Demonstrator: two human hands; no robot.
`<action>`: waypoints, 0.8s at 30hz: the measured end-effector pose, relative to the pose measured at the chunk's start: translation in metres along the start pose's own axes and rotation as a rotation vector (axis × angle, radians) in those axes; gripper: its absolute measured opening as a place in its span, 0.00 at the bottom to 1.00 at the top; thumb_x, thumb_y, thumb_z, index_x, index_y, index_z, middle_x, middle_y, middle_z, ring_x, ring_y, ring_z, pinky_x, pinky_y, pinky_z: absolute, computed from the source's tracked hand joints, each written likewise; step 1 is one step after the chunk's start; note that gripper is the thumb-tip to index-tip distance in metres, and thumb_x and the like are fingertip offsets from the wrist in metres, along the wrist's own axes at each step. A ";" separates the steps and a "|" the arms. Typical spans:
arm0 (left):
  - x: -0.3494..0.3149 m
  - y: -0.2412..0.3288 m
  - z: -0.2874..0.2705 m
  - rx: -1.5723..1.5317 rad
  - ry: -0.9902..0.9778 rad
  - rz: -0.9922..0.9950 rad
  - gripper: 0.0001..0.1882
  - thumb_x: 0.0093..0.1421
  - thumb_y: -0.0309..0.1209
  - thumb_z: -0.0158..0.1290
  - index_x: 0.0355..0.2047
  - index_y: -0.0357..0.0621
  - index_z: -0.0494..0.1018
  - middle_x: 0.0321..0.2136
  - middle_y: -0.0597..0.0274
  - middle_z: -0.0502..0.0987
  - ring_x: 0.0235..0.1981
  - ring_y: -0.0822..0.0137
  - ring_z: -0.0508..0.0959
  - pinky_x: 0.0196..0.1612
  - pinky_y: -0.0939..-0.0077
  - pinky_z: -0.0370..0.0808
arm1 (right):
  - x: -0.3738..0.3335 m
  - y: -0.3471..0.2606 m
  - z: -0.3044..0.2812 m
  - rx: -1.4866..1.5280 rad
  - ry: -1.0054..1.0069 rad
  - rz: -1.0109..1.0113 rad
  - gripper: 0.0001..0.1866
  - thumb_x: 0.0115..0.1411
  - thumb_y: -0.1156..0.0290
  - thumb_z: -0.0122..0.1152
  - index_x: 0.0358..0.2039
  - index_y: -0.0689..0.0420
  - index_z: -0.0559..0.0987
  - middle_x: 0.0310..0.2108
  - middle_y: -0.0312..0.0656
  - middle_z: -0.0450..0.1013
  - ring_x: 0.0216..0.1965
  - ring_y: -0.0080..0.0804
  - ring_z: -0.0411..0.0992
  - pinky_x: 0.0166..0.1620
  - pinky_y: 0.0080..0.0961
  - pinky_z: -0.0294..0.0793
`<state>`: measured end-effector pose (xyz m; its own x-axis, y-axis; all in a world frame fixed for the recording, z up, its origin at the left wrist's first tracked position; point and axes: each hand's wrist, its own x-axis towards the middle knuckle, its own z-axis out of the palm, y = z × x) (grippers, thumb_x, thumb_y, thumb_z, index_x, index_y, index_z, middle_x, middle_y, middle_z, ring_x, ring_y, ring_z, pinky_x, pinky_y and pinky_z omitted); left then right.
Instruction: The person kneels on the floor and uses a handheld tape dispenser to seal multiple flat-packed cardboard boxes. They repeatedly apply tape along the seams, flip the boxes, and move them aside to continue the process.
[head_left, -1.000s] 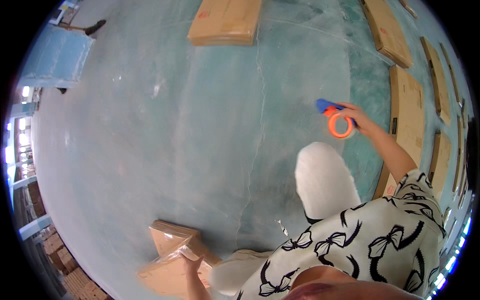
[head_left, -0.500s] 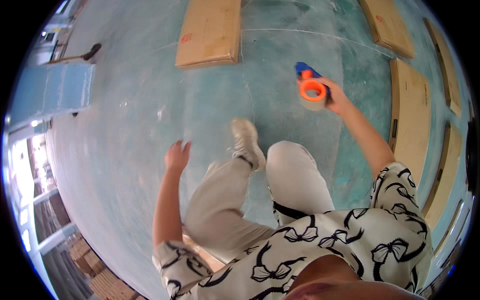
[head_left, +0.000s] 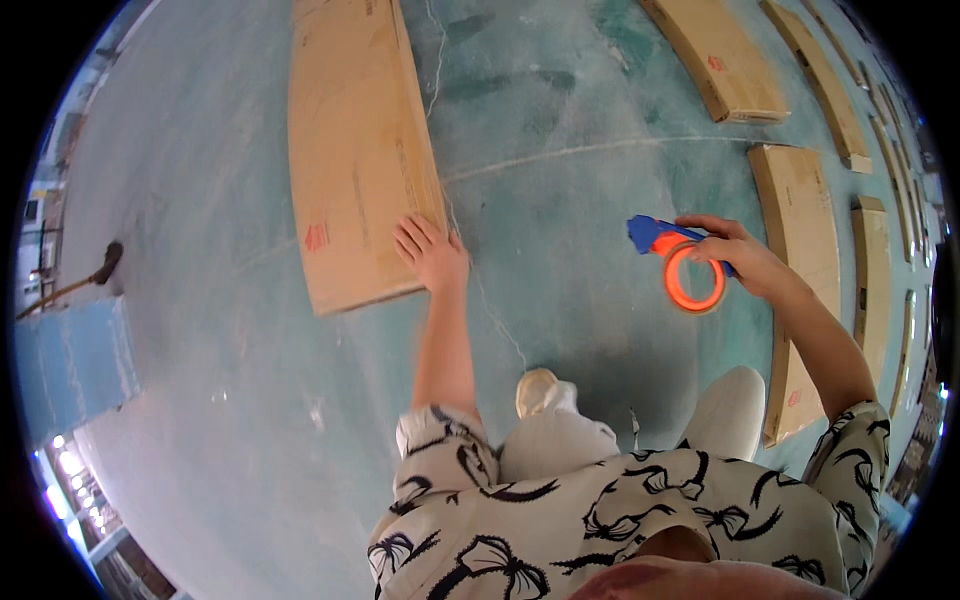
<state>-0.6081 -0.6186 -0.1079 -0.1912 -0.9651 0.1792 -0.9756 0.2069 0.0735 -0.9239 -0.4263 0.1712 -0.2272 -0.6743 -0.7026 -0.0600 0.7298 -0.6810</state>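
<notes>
A long, flat brown cardboard box (head_left: 355, 150) lies on the floor ahead of me, a little to the left. My left hand (head_left: 434, 254) rests on its near right corner, palm down with the fingers stretched out. Off to the right, my right hand (head_left: 735, 250) grips a tape dispenser (head_left: 655, 236) with a blue body and an orange part. A roll of tape with a bright orange ring (head_left: 694, 280) sits on the dispenser. The dispenser is held above the floor, apart from the box.
More long cardboard boxes lie on the right, one beside my right forearm (head_left: 797, 200) and another farther off (head_left: 720, 65). At the left edge stands a light blue block-shaped object (head_left: 80, 360), with a dark-headed, long-handled tool (head_left: 105, 265) behind it. The greenish floor (head_left: 560, 300) is cracked.
I have come closer to the box. My left hand, free in the air before, now lies on the box's near corner. The tape dispenser stays in my right hand.
</notes>
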 end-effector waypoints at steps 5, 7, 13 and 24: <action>-0.017 0.006 0.014 -0.163 0.130 0.072 0.29 0.59 0.39 0.50 0.56 0.32 0.64 0.61 0.45 0.60 0.63 0.41 0.55 0.65 0.45 0.48 | 0.006 -0.070 0.003 -0.063 0.124 -0.027 0.33 0.46 0.68 0.60 0.56 0.61 0.70 0.42 0.40 0.72 0.43 0.26 0.69 0.47 0.21 0.67; -0.018 0.003 0.013 -0.212 0.108 0.049 0.29 0.59 0.37 0.49 0.57 0.32 0.63 0.62 0.45 0.59 0.63 0.42 0.56 0.65 0.45 0.49 | 0.008 -0.091 0.021 -0.122 0.100 -0.104 0.33 0.46 0.66 0.61 0.56 0.61 0.70 0.43 0.40 0.71 0.45 0.27 0.68 0.48 0.22 0.67; -0.018 -0.015 0.014 -0.144 0.054 0.197 0.29 0.58 0.32 0.47 0.60 0.35 0.60 0.61 0.48 0.60 0.64 0.46 0.57 0.65 0.47 0.50 | 0.096 -0.131 0.098 0.050 -0.113 -0.164 0.38 0.45 0.68 0.65 0.58 0.63 0.66 0.47 0.44 0.70 0.48 0.29 0.68 0.49 0.25 0.67; 0.023 -0.047 -0.008 -0.135 -0.149 0.480 0.27 0.52 0.36 0.53 0.51 0.35 0.68 0.55 0.42 0.67 0.53 0.46 0.70 0.49 0.56 0.73 | 0.363 -0.190 0.305 -0.673 -0.463 -0.494 0.33 0.55 0.55 0.52 0.59 0.56 0.65 0.54 0.54 0.66 0.56 0.47 0.63 0.57 0.40 0.63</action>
<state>-0.5659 -0.6488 -0.0990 -0.6364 -0.7669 0.0825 -0.7537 0.6410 0.1450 -0.6988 -0.8441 -0.0175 0.3720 -0.7962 -0.4771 -0.6254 0.1648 -0.7627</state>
